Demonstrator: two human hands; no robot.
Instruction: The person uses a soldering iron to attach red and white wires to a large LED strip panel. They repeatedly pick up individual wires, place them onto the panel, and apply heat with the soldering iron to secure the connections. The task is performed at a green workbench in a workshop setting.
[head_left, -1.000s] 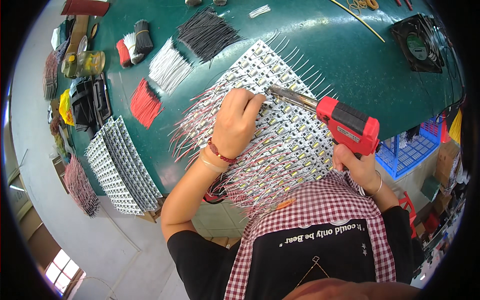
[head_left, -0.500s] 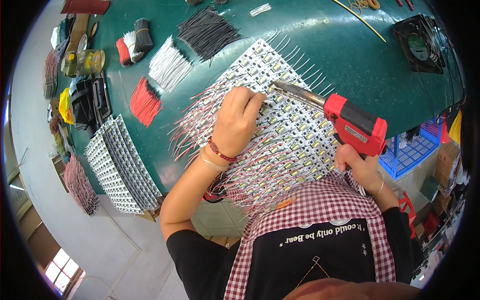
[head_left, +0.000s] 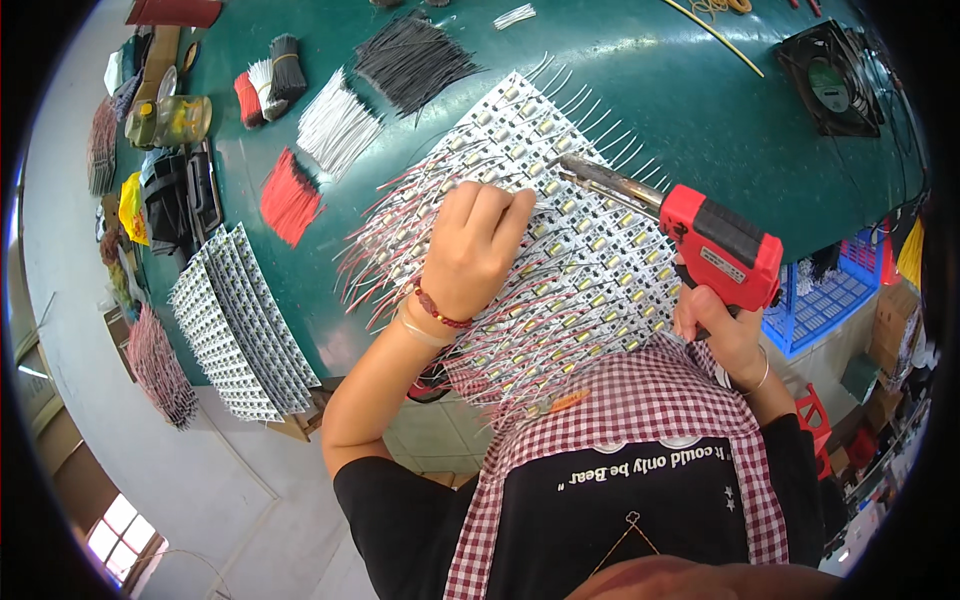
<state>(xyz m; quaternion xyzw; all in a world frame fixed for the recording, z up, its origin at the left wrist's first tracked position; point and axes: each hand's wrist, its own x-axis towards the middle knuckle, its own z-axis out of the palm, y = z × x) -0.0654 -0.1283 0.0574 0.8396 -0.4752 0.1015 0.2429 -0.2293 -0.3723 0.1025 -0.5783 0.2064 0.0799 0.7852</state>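
A white panel of small LED boards (head_left: 580,270) lies on the green table (head_left: 620,60), with red and white wire leads sticking out along its edges. My left hand (head_left: 470,250) rests on the panel, fingers bent and pinching at a wire near the iron's tip. My right hand (head_left: 715,325) grips the handle of a red soldering gun (head_left: 715,245). Its metal barrel points left, and the tip sits on the panel beside my left fingertips.
Bundles of cut wire lie at the back: black (head_left: 415,60), white (head_left: 335,125), red (head_left: 288,197). A stack of finished white panels (head_left: 235,320) sits at the left table edge. A black fan (head_left: 830,75) stands back right, and a blue crate (head_left: 825,295) is right.
The soldering gun has shifted slightly left and down along the panel, its tip closer to my left fingers. My left hand has stayed in nearly the same place.
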